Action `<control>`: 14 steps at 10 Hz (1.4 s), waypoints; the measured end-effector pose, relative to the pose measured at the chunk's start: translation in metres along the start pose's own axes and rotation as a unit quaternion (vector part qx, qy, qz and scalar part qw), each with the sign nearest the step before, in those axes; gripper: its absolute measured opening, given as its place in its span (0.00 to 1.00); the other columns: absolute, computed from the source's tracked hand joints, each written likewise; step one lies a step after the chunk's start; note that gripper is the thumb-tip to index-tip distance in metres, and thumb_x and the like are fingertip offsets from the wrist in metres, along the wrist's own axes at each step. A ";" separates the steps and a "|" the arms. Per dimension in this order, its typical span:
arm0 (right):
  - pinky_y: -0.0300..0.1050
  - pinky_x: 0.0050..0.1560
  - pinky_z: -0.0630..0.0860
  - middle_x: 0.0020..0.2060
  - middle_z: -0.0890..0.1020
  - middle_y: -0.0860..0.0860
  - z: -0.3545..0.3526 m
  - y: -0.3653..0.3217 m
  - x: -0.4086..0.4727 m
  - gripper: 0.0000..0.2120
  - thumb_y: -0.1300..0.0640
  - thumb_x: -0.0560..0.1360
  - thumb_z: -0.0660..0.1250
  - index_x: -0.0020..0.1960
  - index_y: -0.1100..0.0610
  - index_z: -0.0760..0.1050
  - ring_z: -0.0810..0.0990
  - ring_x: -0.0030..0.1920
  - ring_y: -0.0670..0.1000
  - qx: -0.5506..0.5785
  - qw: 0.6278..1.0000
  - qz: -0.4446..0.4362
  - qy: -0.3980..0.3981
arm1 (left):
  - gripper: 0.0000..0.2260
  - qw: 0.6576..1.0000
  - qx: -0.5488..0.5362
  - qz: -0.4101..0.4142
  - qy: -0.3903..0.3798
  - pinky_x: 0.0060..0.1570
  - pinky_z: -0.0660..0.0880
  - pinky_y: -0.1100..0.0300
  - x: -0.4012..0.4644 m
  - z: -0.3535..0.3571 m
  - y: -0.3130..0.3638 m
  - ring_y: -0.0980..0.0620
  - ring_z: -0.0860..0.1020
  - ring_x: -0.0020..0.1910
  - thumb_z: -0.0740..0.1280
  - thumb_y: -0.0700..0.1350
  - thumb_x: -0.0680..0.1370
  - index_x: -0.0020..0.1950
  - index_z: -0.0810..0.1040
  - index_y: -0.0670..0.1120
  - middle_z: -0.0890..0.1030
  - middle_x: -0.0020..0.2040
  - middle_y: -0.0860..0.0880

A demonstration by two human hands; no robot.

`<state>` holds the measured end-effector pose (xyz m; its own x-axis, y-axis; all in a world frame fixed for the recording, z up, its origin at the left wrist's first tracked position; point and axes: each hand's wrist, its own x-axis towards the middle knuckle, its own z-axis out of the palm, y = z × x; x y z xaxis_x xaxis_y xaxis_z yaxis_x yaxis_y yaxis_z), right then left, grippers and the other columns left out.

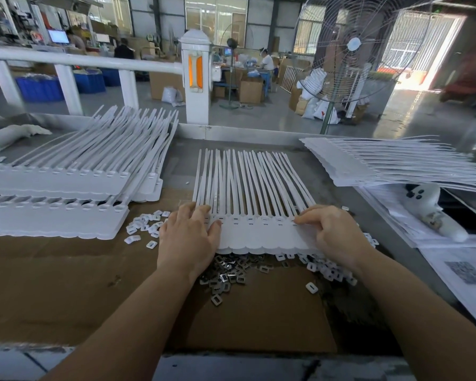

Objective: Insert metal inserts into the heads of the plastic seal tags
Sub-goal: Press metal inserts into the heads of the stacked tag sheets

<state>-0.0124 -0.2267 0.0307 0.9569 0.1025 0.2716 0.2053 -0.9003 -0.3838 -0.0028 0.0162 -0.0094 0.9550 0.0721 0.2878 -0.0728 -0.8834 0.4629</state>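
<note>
Tabletop (pixel 182 171): grey surface carrying everything here, with brown cardboard (pixel 66 284) spread over its near half.
Fan (pixel 349 48): large wire-caged floor fan standing beyond the tabletop at 1 o'clock.
Left stacks (pixel 66 185): piled white seal tag strips at 10 o'clock, tails fanning toward 12.
Right stack (pixel 396 163): more white strips at 2 o'clock, tails pointing toward 3.
Seal tag strip (pixel 259 235): one joined row of tags at centre, heads toward the person, tails running toward 12 o'clock.
Left hand (pixel 188 240): fingers straight and spread, a wide flat grip pressing on the strip's 9 o'clock end.
Right hand (pixel 333 232): fingers bent, tips touching the head row at the 3 o'clock end; whether they pinch anything, I cannot tell.
Metal inserts (pixel 228 273): shiny loose heap at 6 o'clock of the strip, on the cardboard.
White clips (pixel 146 226): small plastic pieces scattered at 9 o'clock of the left hand.
</note>
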 end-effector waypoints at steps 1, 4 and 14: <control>0.38 0.65 0.66 0.57 0.80 0.51 -0.003 0.003 -0.003 0.25 0.77 0.68 0.54 0.55 0.58 0.81 0.75 0.59 0.50 0.008 1.000 0.012 0.006 | 0.22 1.000 -0.002 0.000 0.002 0.70 0.56 0.50 0.000 0.000 0.000 0.48 0.61 0.70 0.56 0.57 0.79 0.72 0.65 0.51 0.64 0.71 0.50; 0.29 0.45 0.69 0.44 0.79 0.44 -0.012 0.002 -0.021 0.12 0.69 0.75 0.63 0.46 0.56 0.82 0.77 0.43 0.44 0.024 0.998 -0.041 0.034 | 0.23 1.000 0.005 0.000 -0.004 0.70 0.56 0.49 0.000 0.000 -0.001 0.48 0.61 0.70 0.56 0.57 0.79 0.72 0.65 0.51 0.64 0.71 0.49; 0.27 0.41 0.71 0.38 0.83 0.46 -0.023 0.010 -0.017 0.03 0.62 0.73 0.70 0.45 0.55 0.82 0.79 0.39 0.42 0.054 0.996 0.007 0.072 | 0.22 1.000 0.003 0.003 0.000 0.69 0.58 0.49 0.000 0.000 0.000 0.47 0.62 0.69 0.56 0.57 0.79 0.71 0.66 0.51 0.65 0.71 0.49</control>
<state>-0.0312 -0.2466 0.0423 0.9222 0.0228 0.3861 0.2211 -0.8501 -0.4779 -0.0030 0.0160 -0.0090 0.9547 0.0667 0.2899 -0.0768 -0.8862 0.4568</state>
